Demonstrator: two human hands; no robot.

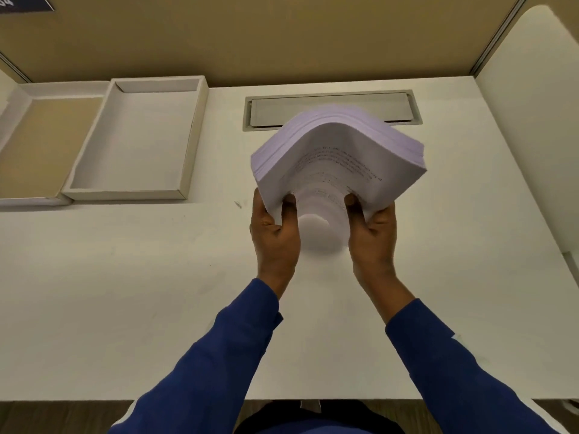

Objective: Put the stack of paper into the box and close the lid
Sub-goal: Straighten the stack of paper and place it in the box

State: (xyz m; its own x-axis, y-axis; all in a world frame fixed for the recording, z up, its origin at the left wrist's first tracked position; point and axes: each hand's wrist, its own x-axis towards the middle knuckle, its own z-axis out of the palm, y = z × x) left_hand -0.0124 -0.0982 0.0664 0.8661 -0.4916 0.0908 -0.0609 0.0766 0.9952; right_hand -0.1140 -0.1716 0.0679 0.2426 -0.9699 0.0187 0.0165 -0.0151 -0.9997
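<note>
A thick stack of white printed paper [341, 155] is lifted above the middle of the white table, bowed upward in an arch. My left hand [275, 236] grips its near left edge and my right hand [372, 233] grips its near right edge, thumbs on top. An open white box [194, 136] with beige outer walls lies at the far left of the table, empty inside. Its lid [22, 95] lies upside down just left of the box, touching it, with a tan inner face.
A grey metal cable hatch [329, 104] is set into the table behind the paper. A beige partition wall [282, 36] runs along the table's far edge. A white curved panel [532, 104] stands at the right.
</note>
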